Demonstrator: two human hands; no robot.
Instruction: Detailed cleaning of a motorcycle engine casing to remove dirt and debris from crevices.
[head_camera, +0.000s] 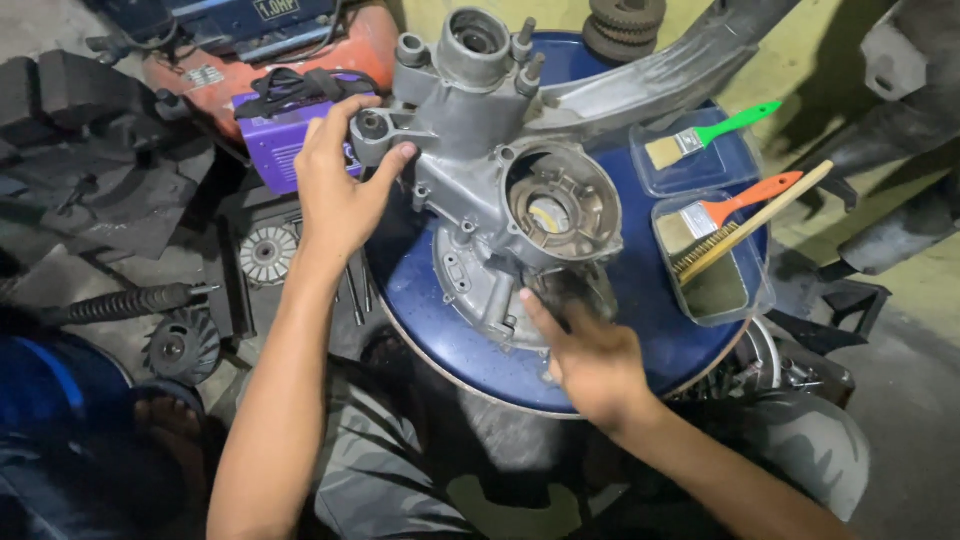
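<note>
A grey metal engine casing (500, 190) lies on top of a round blue drum (660, 310). My left hand (335, 190) grips the casing's mounting lug at its upper left, thumb and fingers closed around it. At the casing's lower edge my right hand (590, 355) presses with its fingers spread; the fingertips look blurred. A round opening with a bearing seat shows in the casing's middle.
Two clear plastic tubs (715, 290) sit on the drum's right side. One holds a green-handled brush (705, 135), the other an orange-handled brush (730, 210) and a wire brush. A purple box (275, 140), a spring shock (125, 303) and round metal parts lie on the floor at left.
</note>
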